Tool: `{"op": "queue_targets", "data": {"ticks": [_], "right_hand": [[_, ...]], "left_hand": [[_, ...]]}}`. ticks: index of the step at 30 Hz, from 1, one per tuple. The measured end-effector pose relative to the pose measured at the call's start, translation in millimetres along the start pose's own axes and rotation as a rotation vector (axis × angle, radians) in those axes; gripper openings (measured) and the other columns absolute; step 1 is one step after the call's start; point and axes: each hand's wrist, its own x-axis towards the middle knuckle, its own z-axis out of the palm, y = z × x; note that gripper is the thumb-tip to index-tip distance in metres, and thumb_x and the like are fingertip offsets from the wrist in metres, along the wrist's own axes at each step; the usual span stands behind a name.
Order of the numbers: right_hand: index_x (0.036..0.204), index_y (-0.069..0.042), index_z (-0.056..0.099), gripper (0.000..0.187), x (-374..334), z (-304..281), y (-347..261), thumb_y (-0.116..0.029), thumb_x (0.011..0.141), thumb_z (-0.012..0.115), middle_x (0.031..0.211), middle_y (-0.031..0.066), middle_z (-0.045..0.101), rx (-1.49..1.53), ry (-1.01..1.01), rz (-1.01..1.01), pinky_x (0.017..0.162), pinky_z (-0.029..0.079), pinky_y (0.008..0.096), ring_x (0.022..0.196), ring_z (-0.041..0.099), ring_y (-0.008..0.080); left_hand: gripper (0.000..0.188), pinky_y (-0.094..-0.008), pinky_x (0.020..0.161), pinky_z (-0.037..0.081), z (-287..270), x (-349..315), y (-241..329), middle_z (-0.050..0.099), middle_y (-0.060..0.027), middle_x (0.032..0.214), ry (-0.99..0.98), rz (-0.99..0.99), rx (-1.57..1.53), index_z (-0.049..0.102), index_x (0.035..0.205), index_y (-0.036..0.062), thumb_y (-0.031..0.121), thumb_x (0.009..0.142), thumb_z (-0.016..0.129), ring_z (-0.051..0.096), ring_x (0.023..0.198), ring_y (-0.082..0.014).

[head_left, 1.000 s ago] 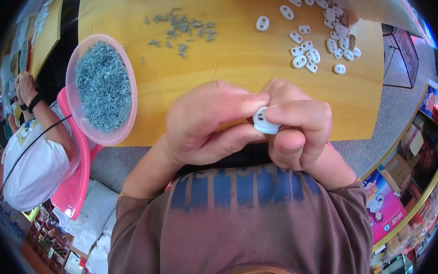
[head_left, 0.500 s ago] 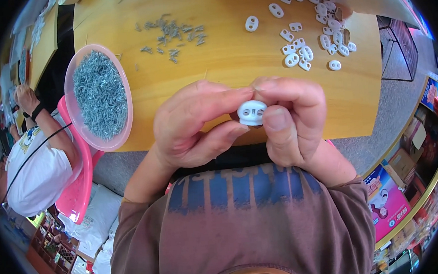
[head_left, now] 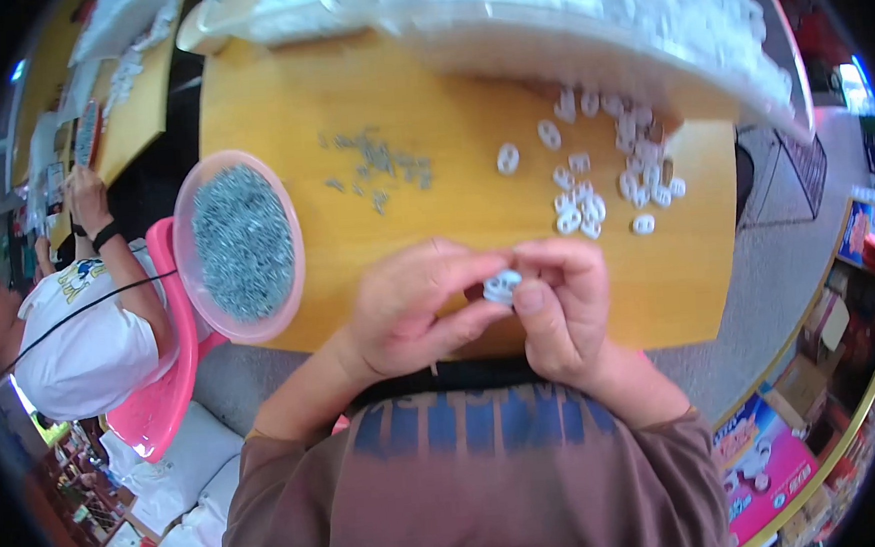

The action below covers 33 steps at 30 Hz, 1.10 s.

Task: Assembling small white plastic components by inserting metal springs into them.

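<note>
White, apparently rigid plastic: the small holed piece (head_left: pixel 501 287) is held between both hands, above the near edge of the desk (head_left: pixel 473 201), roughly midway between the left and right edges. The left hand (head_left: pixel 405 311) is narrowed to a pinch, index finger above and thumb below the piece's left side. The right hand (head_left: pixel 565 311) grips the right side, thumb against the body. From where I stand, no second part can be made out in either grip. Handling: expect a light, stiff, smooth and slightly slippery body, unlikely to break under finger pressure. Take hold by the rounded ends, leaving the holed face uncovered. Containers: a pink bowl (head_left: pixel 296 237) at the near left corner is filled with small grey metal parts (head_left: pixel 243 243), apparently springs. A similar metal scatter (head_left: pixel 378 157) lies outside it, toward the far left corner. Loose white pieces (head_left: pixel 579 210) lie toward the right edge. A large translucent tub (head_left: pixel 687 90) along the far edge, reaching the far right corner, holds many white items; a smaller pale container (head_left: pixel 204 32) at the far left corner has whitish contents, too blurred to identify.
</note>
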Motion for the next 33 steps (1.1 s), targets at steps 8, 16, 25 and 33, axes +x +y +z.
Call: {"op": "queue_targets", "data": {"ticks": [8, 16, 25, 33], "right_hand": [[0.105, 0.000, 0.033, 0.023, 3.3, 4.2, -14.8, -0.006, 0.084, 0.041, 0.088, 0.0097, 0.051, 0.247, 0.060, 0.316, 0.066, 0.041, 0.0216, 0.072, 0.049, 0.0107], [0.102, -0.001, 0.038, 0.020, 2.3, -2.3, -12.4, -0.003, 0.083, 0.044, 0.074, 0.0009, 0.043, 0.203, 0.117, 0.259, 0.056, 0.033, 0.0178, 0.063, 0.038, 0.0055], [0.092, -0.002, 0.045, 0.014, 0.1, 1.2, -8.1, 0.001, 0.079, 0.050, 0.074, 0.0013, 0.044, -0.127, -0.011, 0.139, 0.055, 0.033, 0.0187, 0.063, 0.040, 0.0066], [0.084, -0.003, 0.050, 0.020, 11.6, -4.9, 1.2, -0.002, 0.067, 0.060, 0.057, 0.0062, 0.047, -0.164, -0.205, -0.245, 0.043, 0.033, 0.0273, 0.045, 0.042, 0.0178]], "left_hand": [[0.028, -0.0293, 0.054, 0.044, -3.9, 6.0, 5.6, 0.058, -0.0077, 0.075, -0.071, -0.008, 0.072, 0.056, 0.092, 0.0045, 0.009, 0.067, 0.065, 0.056, 0.063, -0.0209], [0.023, -0.0225, 0.054, 0.043, -47.8, 39.1, 21.7, 0.056, -0.0058, 0.075, 0.091, -0.148, 0.337, 0.055, 0.096, 0.0034, 0.011, 0.075, 0.060, 0.053, 0.059, -0.0128], [0.035, -0.0160, 0.053, 0.039, -134.8, 116.7, -29.9, 0.050, 0.0012, 0.067, 0.551, -0.210, 0.195, 0.046, 0.109, -0.0001, 0.014, 0.078, 0.055, 0.046, 0.056, -0.0046], [0.013, -0.0230, 0.053, 0.040, -43.7, 49.0, 1.5, 0.054, -0.0045, 0.067, 0.309, -0.225, 0.402, 0.058, 0.086, 0.0006, 0.010, 0.076, 0.057, 0.051, 0.059, -0.0126]]}}
